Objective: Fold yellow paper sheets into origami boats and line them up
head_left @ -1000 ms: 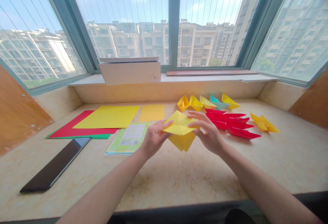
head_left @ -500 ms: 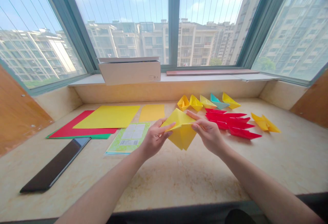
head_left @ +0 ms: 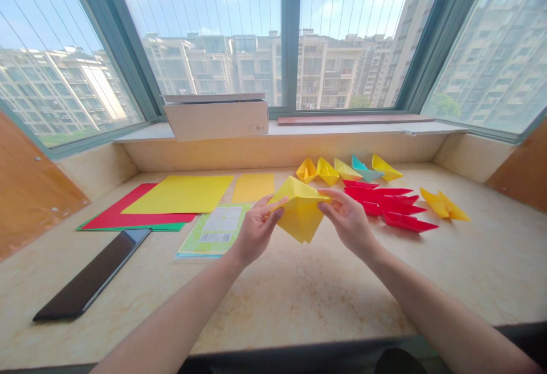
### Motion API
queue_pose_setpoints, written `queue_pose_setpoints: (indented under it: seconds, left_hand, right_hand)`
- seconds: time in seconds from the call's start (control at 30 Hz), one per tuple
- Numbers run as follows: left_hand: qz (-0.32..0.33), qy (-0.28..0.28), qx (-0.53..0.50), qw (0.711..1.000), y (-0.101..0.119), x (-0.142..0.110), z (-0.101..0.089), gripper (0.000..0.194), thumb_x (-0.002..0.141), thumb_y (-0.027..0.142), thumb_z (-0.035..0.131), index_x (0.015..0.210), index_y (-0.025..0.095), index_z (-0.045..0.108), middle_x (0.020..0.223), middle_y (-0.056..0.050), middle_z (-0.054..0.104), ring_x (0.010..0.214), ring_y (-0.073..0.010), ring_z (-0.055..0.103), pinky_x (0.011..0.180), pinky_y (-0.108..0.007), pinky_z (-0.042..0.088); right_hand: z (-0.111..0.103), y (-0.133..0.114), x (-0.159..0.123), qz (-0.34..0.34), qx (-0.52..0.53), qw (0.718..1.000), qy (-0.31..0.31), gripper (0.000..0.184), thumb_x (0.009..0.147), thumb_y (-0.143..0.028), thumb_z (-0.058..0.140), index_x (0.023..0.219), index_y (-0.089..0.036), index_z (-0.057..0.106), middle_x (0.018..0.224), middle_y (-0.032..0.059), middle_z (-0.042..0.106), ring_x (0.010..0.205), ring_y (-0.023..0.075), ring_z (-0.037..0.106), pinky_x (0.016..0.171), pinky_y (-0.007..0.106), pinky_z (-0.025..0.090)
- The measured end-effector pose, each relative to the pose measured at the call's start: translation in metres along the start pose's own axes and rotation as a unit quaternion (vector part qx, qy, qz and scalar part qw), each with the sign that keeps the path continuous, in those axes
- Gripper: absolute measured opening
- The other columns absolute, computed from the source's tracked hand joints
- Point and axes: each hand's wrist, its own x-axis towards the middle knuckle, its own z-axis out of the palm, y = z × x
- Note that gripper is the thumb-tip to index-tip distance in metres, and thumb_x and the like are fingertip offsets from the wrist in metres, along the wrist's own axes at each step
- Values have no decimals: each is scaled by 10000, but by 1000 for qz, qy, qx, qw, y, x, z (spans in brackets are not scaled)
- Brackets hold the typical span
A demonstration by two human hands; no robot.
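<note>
The folded yellow origami paper (head_left: 300, 211) is up in my view, with my left hand (head_left: 255, 230) and right hand (head_left: 348, 223) both gripping its upper edges between their fingertips.

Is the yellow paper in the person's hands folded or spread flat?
Folded: the yellow paper has creases and pointed corners, and is held between the left hand and right hand, unlike the flat yellow sheet nearby.

bright daylight through window (head_left: 213, 32), soft shadows, edges bowed by wide-angle distortion
</note>
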Motion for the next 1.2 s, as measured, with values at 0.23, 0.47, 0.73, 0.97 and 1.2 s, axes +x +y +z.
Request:
queue_pose_setpoints:
  seconds: [0.23,0.47,0.73,0.97,1.2]
  left_hand:
    - [-16,11,-27,999,-14,-1,0,435,892,488,611,1222,217,695,1329,-125,607,1252,-279,534,1077,-379,385]
    - [-7,-17,-44,999,-10,1,-6,603,917,532,544,1396,165,534,1367,-140,598,1232,-280,568,1062,-413,433]
    - [37,-7,3,999,-11,2,-8,479,952,478,506,1273,153,652,1370,-131,598,1311,-285,516,1149,-450,348]
    - [24,8,-53,998,-2,0,1,387,956,392,542,1242,168,677,1372,-108,602,1320,-269,509,1144,-417,360]
    - [-12,31,-63,997,-1,-3,4,423,955,428,534,1259,162,659,1268,-104,676,1193,-278,610,1042,-405,466]
  right_hand:
    - [1,0,-3,-18,39,998,44,212,792,-391,758,933,-235,724,931,56,769,881,242,727,751,379,593]
    - [-14,6,2,-56,-50,997,13,181,829,-410,716,882,-246,768,835,38,762,761,217,682,686,351,546]
    - [-10,-7,1,-49,-67,996,-24,338,918,-508,574,770,-209,629,713,30,653,673,181,599,587,282,489]
    - [-5,-8,0,-21,-23,1000,-2,293,907,-502,596,881,-211,628,796,47,686,761,201,649,650,294,524]
    - [-1,-11,-2,-2,28,999,-26,415,912,-463,607,1249,-246,502,746,8,707,700,195,691,631,305,550]
